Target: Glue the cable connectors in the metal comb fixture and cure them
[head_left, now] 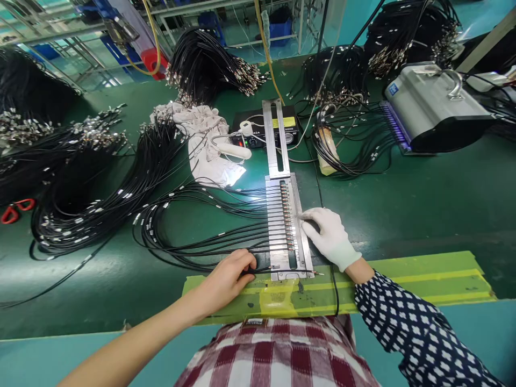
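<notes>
A slotted metal fixture (278, 258) lies on the green bench in front of me. Several thin black cables (245, 230) run into it from the left, side by side, with their metal ends lined up along its slot. My bare left hand (231, 274) is closed at the fixture's lower left, with finger and thumb on a black cable. That cable's metal tip (318, 273) sticks out past the fixture's right edge. My white-gloved right hand (328, 236) has its fingertips together against the fixture's right edge. Whatever lies under those fingertips is hidden.
Large cable bundles (133, 177) cover the left side, near red-handled scissors (18, 210). A black control box (250, 137), a white cloth (209, 156) and a lit handpiece (231, 150) are behind the fixture. A silver machine (437, 107) glows purple at the right.
</notes>
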{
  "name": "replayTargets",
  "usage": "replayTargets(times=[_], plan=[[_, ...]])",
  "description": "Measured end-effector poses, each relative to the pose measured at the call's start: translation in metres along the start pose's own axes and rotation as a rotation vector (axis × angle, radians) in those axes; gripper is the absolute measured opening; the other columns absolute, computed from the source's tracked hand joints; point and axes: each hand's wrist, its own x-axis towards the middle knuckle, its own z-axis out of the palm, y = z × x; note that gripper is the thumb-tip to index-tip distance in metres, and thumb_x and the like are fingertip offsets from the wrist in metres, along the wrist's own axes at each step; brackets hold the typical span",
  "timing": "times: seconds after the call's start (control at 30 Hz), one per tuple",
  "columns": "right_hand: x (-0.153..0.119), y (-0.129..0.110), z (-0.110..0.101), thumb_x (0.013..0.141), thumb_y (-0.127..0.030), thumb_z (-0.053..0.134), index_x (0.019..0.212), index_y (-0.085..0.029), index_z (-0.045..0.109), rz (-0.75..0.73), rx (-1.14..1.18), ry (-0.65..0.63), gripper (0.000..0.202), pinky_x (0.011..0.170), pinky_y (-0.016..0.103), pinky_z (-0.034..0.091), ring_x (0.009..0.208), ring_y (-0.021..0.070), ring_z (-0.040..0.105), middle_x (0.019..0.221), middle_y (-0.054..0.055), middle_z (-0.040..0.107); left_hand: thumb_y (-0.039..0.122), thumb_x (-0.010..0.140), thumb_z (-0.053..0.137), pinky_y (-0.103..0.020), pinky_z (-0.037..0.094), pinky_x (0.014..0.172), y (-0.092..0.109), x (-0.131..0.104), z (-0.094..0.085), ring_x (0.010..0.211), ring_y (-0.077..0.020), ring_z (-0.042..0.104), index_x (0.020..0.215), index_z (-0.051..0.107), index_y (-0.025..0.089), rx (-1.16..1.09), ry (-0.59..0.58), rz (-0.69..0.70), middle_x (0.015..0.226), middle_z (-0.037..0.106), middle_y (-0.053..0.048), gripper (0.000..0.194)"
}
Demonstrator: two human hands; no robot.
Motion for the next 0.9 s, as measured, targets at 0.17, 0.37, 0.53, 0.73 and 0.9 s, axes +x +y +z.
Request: replayTargets(times=[0.17, 0.37, 0.53, 0.73, 0.9], plan=[[0.0, 0.0, 0.0, 0.095, -0.03, 0.053, 0.102, -0.025, 0.066, 0.014, -0.001, 0.003, 0.016, 0.096, 0.046, 0.044, 0.106, 0.0254, 0.063, 0.11, 0.005, 0.071, 0.008, 0.083, 0.063, -0.023, 0.045, 0.066, -0.003, -0.001, -0.008, 0.074, -0.0126, 0.054, 0.077, 0.055, 0.019, -0.156, 0.027, 0.001, 0.081, 0.057, 0.002, 0.015], [0.001, -0.002, 0.0, 0.094, -0.03, 0.053, 0.102, -0.026, 0.066, 0.021, 0.002, 0.002, 0.016, 0.096, 0.046, 0.044, 0.106, 0.0261, 0.063, 0.109, 0.005, 0.072, 0.019, 0.094, 0.062, -0.021, 0.047, 0.063, 0.009, 0.007, -0.008, 0.073, -0.0121, 0.059, 0.091, 0.067, 0.019, -0.141, 0.383, 0.205, 0.082, 0.064, -0.002, 0.005], [0.001, -0.002, -0.001, 0.094, -0.029, 0.053, 0.102, -0.025, 0.066, 0.019, 0.004, -0.006, 0.015, 0.096, 0.046, 0.044, 0.106, 0.0257, 0.063, 0.109, 0.005, 0.072, 0.02, 0.101, 0.05, -0.023, 0.05, 0.067, 0.007, 0.025, 0.011, 0.072, -0.0129, 0.06, 0.107, 0.069, 0.016, 0.067, 0.341, 0.41, 0.08, 0.064, -0.004, 0.02], [0.001, -0.003, -0.002, 0.094, -0.031, 0.052, 0.102, -0.025, 0.066, 0.018, 0.002, -0.002, 0.017, 0.096, 0.045, 0.045, 0.107, 0.0256, 0.064, 0.11, 0.005, 0.072, 0.018, 0.103, 0.04, -0.022, 0.05, 0.064, -0.003, 0.036, 0.022, 0.069, -0.0128, 0.057, 0.112, 0.07, 0.017, 0.228, 0.303, 0.468, 0.076, 0.06, -0.004, 0.031], [0.001, -0.002, -0.001, 0.094, -0.031, 0.053, 0.102, -0.026, 0.066, 0.019, 0.006, -0.001, 0.016, 0.096, 0.045, 0.045, 0.107, 0.0255, 0.063, 0.11, 0.005, 0.072, 0.014, 0.101, 0.038, -0.023, 0.049, 0.063, -0.001, 0.037, 0.026, 0.069, -0.014, 0.055, 0.11, 0.069, 0.016, 0.367, 0.278, 0.464, 0.077, 0.059, -0.004, 0.033]])
